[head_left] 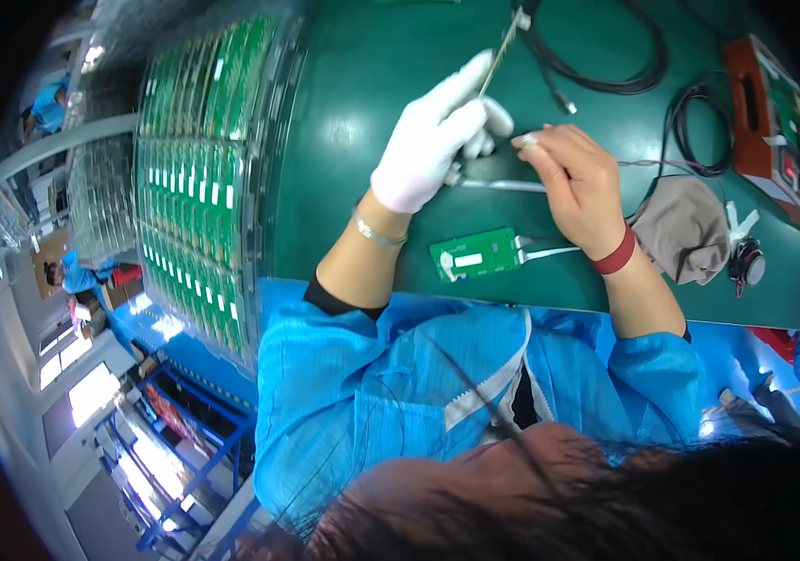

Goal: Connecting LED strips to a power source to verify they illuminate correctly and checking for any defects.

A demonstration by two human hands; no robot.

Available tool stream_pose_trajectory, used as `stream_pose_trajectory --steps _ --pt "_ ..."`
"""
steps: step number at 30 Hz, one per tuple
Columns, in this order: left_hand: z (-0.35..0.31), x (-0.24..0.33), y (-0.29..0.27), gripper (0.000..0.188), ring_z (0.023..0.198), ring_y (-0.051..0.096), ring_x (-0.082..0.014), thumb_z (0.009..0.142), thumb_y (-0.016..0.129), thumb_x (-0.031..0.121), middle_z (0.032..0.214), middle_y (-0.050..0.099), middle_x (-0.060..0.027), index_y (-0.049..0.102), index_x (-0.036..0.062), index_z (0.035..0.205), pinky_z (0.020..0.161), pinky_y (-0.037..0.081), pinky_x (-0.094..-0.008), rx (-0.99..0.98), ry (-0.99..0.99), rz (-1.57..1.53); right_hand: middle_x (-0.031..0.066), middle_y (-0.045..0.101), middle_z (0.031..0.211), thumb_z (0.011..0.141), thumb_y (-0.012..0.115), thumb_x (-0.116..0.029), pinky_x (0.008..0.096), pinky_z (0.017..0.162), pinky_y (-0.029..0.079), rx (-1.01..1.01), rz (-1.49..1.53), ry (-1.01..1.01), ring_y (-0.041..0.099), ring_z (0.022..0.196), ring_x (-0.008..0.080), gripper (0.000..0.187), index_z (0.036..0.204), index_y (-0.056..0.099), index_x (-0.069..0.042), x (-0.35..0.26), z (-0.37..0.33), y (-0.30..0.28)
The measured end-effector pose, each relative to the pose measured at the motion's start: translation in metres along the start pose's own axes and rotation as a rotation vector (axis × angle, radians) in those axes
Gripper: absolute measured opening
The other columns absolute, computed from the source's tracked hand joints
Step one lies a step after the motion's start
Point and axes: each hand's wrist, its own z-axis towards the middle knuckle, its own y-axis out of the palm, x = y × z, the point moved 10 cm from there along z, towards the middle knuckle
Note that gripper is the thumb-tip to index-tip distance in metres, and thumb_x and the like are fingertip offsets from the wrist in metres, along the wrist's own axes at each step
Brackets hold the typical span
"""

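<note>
My left hand, in a white glove, grips a circuit board that is seen nearly edge-on and tilted up. Close to its right, my bare right hand pinches a small white connector at the fingertips. Thin red wires run out from behind that hand. A second, green circuit board with a white label lies flat on the table, nearer to me. A pale flat strip stretches from its right end toward my right wrist, and another pale strip passes below both hands.
At the left stand clear plastic trays filled with rows of green boards. The green table bears black cables, a brown cloth, a small round black part and a red-orange box with electronics. Other people work far left.
</note>
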Motion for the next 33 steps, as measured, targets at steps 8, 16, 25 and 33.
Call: stream_pose_trajectory --steps 8,16,25,33 --pt "-0.005 -0.008 0.012 0.051 0.063 0.046 -0.0111 0.093 0.047 0.012 0.096 0.068 -0.0115 0.046 0.0024 0.143 0.058 0.040 -0.0183 -0.227 -0.118 0.187 0.0018 0.059 0.073 0.096 0.055 -0.012 0.0238 0.059 0.038 0.226 0.144 0.266 0.045 0.061 0.0114 0.021 0.101 0.070 0.001 0.033 0.006 -0.046" --pt "-0.008 -0.005 0.021 0.053 0.063 0.046 -0.0117 0.090 0.047 0.009 0.092 0.068 -0.0128 0.046 0.0022 0.143 0.059 0.040 -0.0192 -0.288 -0.154 0.352 0.0013 0.058 0.071 0.096 0.056 -0.013 0.0228 0.058 0.036 0.205 0.108 0.203 0.042 0.061 0.0104 0.020 0.100 0.070 0.001 0.028 0.007 -0.045" --pt "-0.008 -0.002 0.018 0.051 0.067 0.051 -0.0122 0.088 0.054 0.009 0.088 0.069 -0.0077 0.051 0.0045 0.139 0.064 0.043 -0.0197 -0.318 -0.078 0.625 0.0016 0.058 0.065 0.092 0.058 -0.012 0.0273 0.052 0.035 0.172 0.092 0.181 0.043 0.054 0.0139 0.016 0.090 0.070 -0.001 0.031 0.009 -0.044" --pt "-0.006 0.008 0.015 0.051 0.075 0.058 -0.0173 0.086 0.059 0.012 0.095 0.069 -0.0084 0.055 0.0084 0.137 0.072 0.048 -0.0247 -0.315 0.084 0.763 0.0025 0.059 0.065 0.092 0.057 -0.011 0.0286 0.054 0.039 0.107 0.134 0.136 0.047 0.054 0.0170 0.015 0.090 0.068 -0.001 0.033 0.011 -0.042"
